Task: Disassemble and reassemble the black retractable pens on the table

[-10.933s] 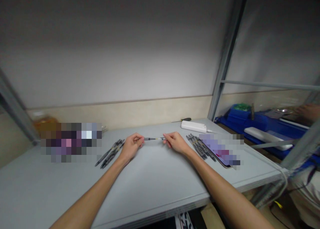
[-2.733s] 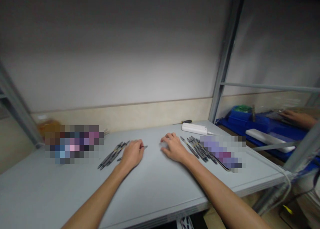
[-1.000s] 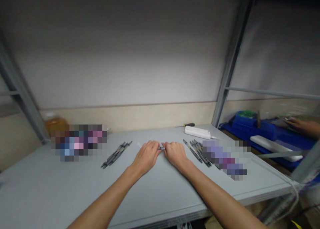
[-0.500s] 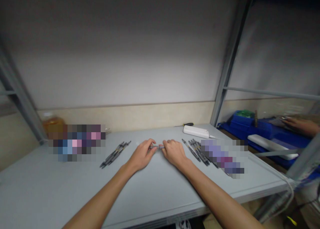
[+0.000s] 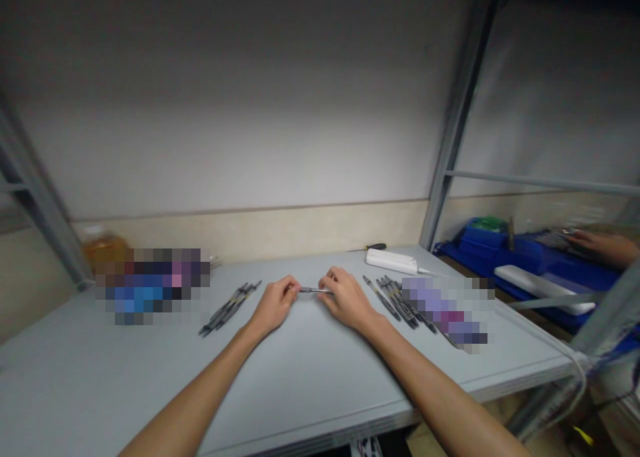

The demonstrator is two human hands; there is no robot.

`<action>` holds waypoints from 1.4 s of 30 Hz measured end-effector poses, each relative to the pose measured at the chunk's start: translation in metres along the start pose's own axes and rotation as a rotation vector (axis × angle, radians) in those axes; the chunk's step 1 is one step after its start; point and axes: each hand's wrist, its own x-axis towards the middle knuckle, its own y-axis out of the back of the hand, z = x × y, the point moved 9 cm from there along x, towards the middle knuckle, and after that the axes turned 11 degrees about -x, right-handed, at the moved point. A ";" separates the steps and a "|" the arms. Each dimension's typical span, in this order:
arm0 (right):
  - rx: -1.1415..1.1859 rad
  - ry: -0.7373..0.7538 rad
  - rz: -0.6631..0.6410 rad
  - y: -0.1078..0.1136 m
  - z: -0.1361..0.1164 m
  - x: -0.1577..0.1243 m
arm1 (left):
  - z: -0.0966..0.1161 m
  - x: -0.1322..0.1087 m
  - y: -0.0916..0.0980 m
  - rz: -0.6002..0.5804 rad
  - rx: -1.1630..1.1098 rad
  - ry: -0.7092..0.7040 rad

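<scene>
Over the middle of the table, a slim grey-and-silver pen (image 5: 313, 290) lies level between my two hands. My left hand (image 5: 275, 304) pinches its left end between thumb and fingertips. On the other end, my right hand (image 5: 346, 299) has its fingers curled, with the thumb underneath; that tip is hidden in the grip. To the left of my left hand lies a small bundle of grey pens (image 5: 231, 308). Several more grey pens (image 5: 395, 302) lie side by side, slanted, just right of my right hand.
A white power strip (image 5: 391, 262) with a cable and a screwdriver (image 5: 375, 247) lie at the back right. Blurred-out items flank both pen groups. A bottle of amber liquid (image 5: 106, 249) stands at the back left. Beyond the metal post, another person's hand (image 5: 607, 246) is over a blue surface.
My hands have drawn slightly apart, showing more of the pen between them. The fingers of my right hand have lifted and loosened a little. The pens on the table lie as before.
</scene>
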 end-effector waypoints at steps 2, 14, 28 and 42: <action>0.064 -0.054 -0.036 -0.004 0.008 -0.001 | -0.001 0.001 0.002 0.012 0.000 0.003; 0.424 -0.158 -0.003 -0.010 0.023 0.002 | -0.002 0.003 0.010 0.064 0.091 0.018; 0.643 -0.280 0.070 -0.006 0.038 0.004 | 0.000 0.002 0.020 0.163 -0.083 -0.006; 0.756 -0.310 0.091 -0.010 0.047 0.006 | -0.026 0.006 0.016 0.131 -0.219 0.191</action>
